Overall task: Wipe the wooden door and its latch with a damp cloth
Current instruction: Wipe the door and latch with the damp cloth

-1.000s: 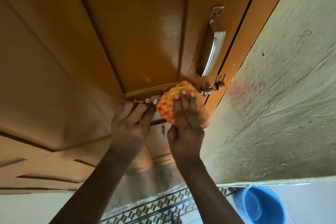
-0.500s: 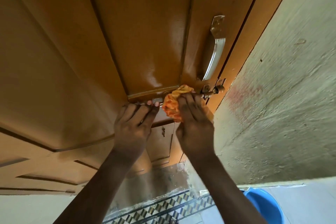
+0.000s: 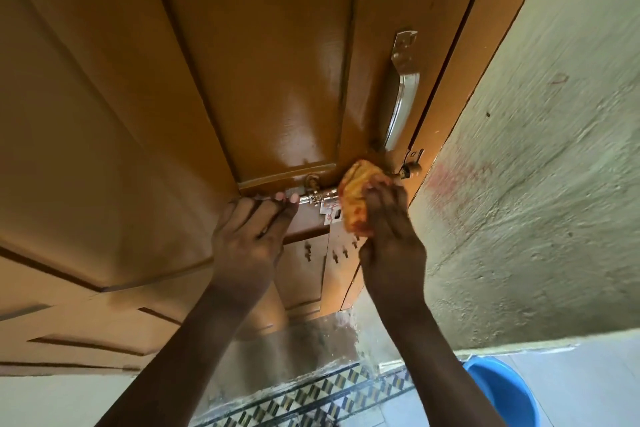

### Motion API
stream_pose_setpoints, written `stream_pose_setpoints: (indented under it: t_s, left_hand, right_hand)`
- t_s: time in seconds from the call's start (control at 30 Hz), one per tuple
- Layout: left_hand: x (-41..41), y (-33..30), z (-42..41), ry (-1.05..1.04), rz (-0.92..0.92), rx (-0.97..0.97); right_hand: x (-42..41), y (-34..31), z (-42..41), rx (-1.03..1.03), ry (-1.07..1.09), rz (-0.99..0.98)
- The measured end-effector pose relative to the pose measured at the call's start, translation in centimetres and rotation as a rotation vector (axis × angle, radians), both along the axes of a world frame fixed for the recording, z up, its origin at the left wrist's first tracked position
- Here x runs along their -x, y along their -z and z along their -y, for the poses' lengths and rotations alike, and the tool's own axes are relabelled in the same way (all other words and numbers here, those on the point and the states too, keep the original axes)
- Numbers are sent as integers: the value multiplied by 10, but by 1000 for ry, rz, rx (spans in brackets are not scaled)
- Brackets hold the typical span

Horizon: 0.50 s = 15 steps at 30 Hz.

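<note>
The orange-brown wooden door [image 3: 263, 55] fills the upper left of the head view. Its metal sliding latch [image 3: 317, 197] runs across the middle rail, with a knob end [image 3: 411, 168] near the frame. My right hand [image 3: 391, 239] grips a bunched orange-and-yellow cloth [image 3: 356, 198] and presses it onto the right part of the latch bolt. My left hand [image 3: 251, 236] lies flat against the door just left of the latch, fingertips touching the bolt's left end. The cloth hides the middle of the bolt.
A silver pull handle [image 3: 400, 94] is screwed to the door above the latch. A rough grey-green wall [image 3: 540, 184] stands to the right. A blue bucket [image 3: 502, 392] sits on the floor at lower right, beside a patterned tile strip [image 3: 311, 399].
My right hand has slid the cloth rightwards along the latch, baring the bolt's left part and its bracket. My left hand stays pressed against the door. The view has tilted slightly.
</note>
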<state>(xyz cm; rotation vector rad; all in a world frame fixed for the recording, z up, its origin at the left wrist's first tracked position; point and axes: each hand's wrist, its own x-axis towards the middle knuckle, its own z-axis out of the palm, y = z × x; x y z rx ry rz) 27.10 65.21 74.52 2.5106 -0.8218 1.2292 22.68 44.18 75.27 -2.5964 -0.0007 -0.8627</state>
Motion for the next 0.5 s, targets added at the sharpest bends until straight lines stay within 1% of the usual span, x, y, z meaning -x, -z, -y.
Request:
stream_pose_setpoints:
  t_s: [0.07, 0.13, 0.17, 0.23, 0.3, 0.37, 0.47, 0.5]
  left_hand:
    - [1, -2, 1, -2, 3, -3]
    - [1, -3, 2, -7, 9, -2]
    - [1, -3, 2, -10, 6, -1]
    - [1, -3, 2, -14, -15, -1]
    - [0, -3, -1, -8, -36, -20]
    - [-1, -4, -4, 6, -22, -44]
    - [-2, -9, -3, 18, -29, -49]
    - [0, -10, -2, 16, -35, -41]
  right_hand:
    - [-6, 5, -3, -181, 124, 38]
    - [-9, 2, -31, -307, 108, 76]
    - [-8, 1, -47, -305, 50, 82]
    - [-2, 4, -67, -214, -66, 76]
    - [3, 10, -56, -186, -101, 79]
    - [5, 17, -36, -307, -7, 86]
    - [0, 16, -20, -608, 280, 81]
    - [-3, 13, -22, -677, 345, 70]
